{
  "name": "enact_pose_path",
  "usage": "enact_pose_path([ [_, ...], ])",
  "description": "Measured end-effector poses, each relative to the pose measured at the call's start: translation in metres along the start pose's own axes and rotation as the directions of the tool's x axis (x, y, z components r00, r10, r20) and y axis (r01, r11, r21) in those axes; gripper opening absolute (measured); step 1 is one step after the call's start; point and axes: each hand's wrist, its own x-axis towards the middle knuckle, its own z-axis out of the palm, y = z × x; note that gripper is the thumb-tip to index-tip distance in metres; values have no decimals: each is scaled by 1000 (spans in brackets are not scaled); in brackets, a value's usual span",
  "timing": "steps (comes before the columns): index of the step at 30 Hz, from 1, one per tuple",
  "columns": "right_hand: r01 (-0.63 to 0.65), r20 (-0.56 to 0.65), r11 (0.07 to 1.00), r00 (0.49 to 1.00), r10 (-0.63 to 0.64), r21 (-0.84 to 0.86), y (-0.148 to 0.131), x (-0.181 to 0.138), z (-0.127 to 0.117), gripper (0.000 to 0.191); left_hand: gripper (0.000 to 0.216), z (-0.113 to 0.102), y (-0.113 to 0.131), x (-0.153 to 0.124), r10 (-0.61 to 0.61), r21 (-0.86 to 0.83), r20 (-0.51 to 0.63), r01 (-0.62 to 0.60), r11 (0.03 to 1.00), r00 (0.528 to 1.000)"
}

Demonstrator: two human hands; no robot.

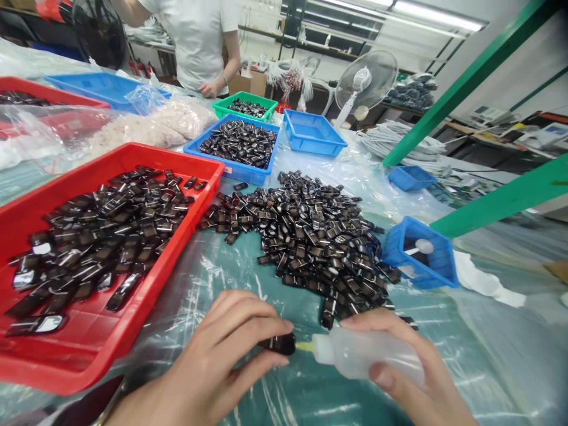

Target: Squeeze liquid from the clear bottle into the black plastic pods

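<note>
Between the thumb and fingers of my left hand (231, 343) is a small glossy black plastic piece (281, 344), its far part covered by the fingers. My right hand (417, 361) is wrapped round a translucent white squeeze bottle (373, 353), tilted onto its side. The bottle's thin yellowish nozzle (305, 346) points left and meets the end of the black piece, or comes very close to it. Just beyond both hands spreads a heap of similar black pieces (310, 231) on the plastic-covered table.
At left stands a red tray (177, 260) of black pieces. Behind the heap are a filled blue tray (261, 176), a green tray (222, 108) and another blue tray (315, 145). A small blue bin (435, 269) stands right, near green posts (501, 201). A person (199, 47) stands across the table.
</note>
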Motion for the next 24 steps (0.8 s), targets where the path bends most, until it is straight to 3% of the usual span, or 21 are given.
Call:
enact_pose_path([
  [6,-10,-10,1000,1000,10,11,-2,0,1,34,17,1,1,-1,-57,-20,13,58,998,998],
  [12,32,-8,999,999,-32,6,-4,-1,5,31,20,-6,7,3,-146,-32,281,161,986,949],
  [16,-3,11,999,1000,2,54,0,-3,4,34,13,-9,10,-5,-157,113,233,133,985,960],
  [19,-34,11,996,999,33,87,0,-4,3,35,26,-11,10,-11,-140,243,236,82,967,962],
  [24,-19,23,998,1000,18,53,-3,-3,2,31,22,-14,13,-4,-118,211,245,66,975,962],
])
